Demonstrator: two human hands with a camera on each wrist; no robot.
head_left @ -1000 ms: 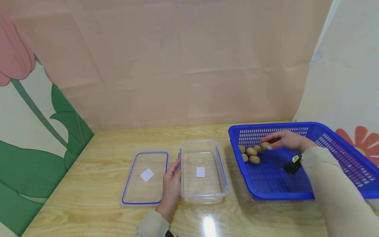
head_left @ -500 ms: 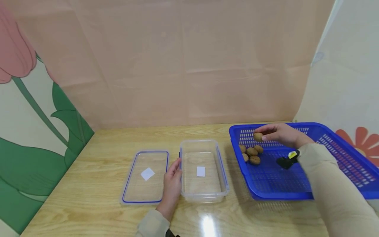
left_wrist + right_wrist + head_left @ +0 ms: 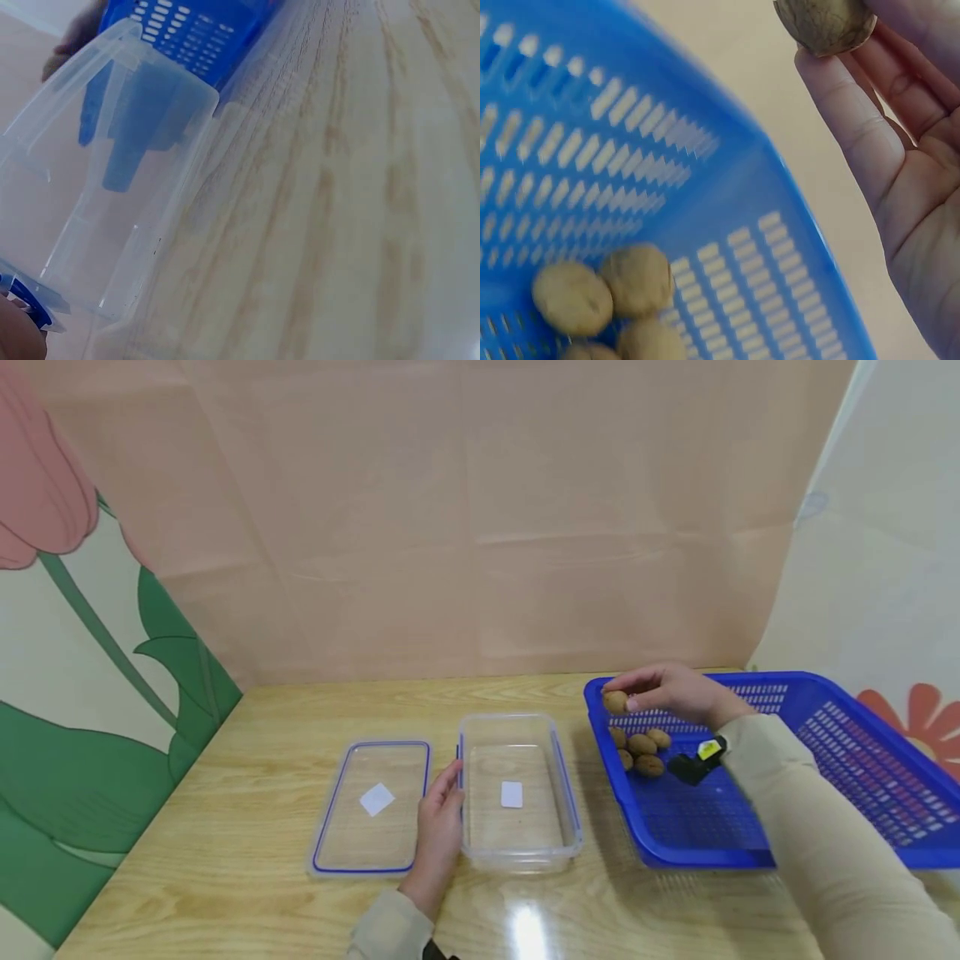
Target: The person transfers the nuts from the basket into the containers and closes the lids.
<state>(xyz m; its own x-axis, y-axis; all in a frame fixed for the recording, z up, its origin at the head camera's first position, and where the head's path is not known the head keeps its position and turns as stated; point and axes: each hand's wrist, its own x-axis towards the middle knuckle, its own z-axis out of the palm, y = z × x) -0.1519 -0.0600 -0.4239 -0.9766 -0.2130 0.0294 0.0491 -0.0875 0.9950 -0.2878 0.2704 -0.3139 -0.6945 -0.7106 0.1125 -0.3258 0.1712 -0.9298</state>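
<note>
My right hand pinches a walnut over the left back corner of the blue basket. In the right wrist view, thumb and fingertips hold the walnut above the basket's rim. Several walnuts lie together inside, at the basket's left end. My left hand touches the left side of the clear box, fingers nearly straight. That box holds only a white square on its bottom. The left wrist view shows the box wall and part of the hand.
A clear lid with a blue seal and a white square lies flat, left of my left hand. The wooden table runs back to a pink cloth backdrop. Flower-patterned panels stand at both sides.
My right hand has lifted a walnut from the group and carried it up and left to the basket's corner. The left hand has stayed at the box's side.
</note>
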